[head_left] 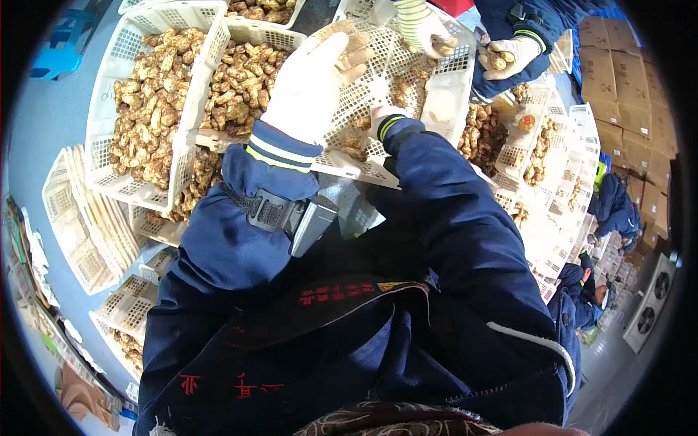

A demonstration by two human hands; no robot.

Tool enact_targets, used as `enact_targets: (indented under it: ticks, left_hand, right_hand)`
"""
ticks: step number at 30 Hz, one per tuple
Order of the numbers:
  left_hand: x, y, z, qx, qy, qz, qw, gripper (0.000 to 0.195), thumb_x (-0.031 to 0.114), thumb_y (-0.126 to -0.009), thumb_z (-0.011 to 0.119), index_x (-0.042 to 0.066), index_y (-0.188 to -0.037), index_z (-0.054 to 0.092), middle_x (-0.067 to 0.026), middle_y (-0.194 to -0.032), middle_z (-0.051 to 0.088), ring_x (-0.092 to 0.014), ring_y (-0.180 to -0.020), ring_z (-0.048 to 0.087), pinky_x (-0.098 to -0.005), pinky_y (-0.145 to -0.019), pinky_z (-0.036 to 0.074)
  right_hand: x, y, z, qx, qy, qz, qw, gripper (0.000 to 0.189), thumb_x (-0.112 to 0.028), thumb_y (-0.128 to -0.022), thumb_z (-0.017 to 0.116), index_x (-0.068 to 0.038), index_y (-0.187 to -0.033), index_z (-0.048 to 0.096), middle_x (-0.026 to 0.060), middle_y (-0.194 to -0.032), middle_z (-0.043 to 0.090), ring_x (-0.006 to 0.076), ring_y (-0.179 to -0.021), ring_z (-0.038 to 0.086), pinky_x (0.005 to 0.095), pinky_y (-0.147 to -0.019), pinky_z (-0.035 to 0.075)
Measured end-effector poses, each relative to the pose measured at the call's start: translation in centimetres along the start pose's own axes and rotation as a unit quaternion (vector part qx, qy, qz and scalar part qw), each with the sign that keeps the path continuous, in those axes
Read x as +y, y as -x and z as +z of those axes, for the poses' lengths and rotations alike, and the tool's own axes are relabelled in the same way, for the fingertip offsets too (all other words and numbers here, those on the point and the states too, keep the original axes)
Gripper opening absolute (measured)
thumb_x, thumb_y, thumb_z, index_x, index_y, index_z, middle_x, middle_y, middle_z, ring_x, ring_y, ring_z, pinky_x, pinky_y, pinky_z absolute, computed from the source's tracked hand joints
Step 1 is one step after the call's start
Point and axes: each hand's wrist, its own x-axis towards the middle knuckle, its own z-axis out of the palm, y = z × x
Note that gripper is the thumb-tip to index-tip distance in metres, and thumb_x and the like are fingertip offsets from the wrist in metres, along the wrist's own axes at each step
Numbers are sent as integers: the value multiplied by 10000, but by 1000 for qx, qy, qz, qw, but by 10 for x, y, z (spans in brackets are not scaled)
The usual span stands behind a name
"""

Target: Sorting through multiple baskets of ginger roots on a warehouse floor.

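Observation:
My left hand (308, 82), in a white glove with tan-coated fingers, is held over the near left part of a white perforated plastic crate (354, 90). Its fingers are spread and nothing shows in them. Lower down, my right hand (383, 115) reaches into the same crate; its cuff and the glare hide most of the fingers. A few knobbly brown pieces of produce (354, 147), seemingly mushrooms, lie by my right hand. A larger heap of produce (158, 103) fills the crate (103, 158) at the left, and more produce (240, 82) sits beside it.
Across the crate, a co-worker's gloved hands (507, 57) hold pieces of produce. Another striped sleeve (413, 24) reaches in. Stacked crates (90, 218) stand at left, more crates (567, 201) run along the right, and cardboard boxes (621, 82) are piled behind. Other people (616, 204) are farther right.

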Motion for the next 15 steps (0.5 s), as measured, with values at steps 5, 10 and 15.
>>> enact_targets:
  ticks: [5,10,15]
  left_hand:
    - [-5,4,2,55,-130,5,990,342,162,-931,552,8,-1232,504,-132,-1199,574,-213,-1055,589,-295,-849,498]
    - [-5,8,-11,-122,-697,278,650,609,-78,-703,571,140,-1270,532,-208,-1303,492,-359,-1154,533,-326,-938,469]
    - [0,13,18,-60,-310,26,949,310,124,-920,545,33,-1216,519,-97,-1139,587,-170,-971,610,-261,-793,519]
  right_hand:
    - [15,47,-60,165,-235,12,958,529,-429,-766,650,4,-1068,620,190,-972,669,307,-906,653,354,-824,500]
    - [-10,125,-129,265,-379,-182,868,527,-410,-833,635,-2,-1161,581,190,-1024,653,277,-965,633,332,-869,480]
    - [31,98,-127,299,-447,-225,813,422,-225,-926,568,23,-1261,502,118,-1151,599,157,-1053,560,278,-905,453]
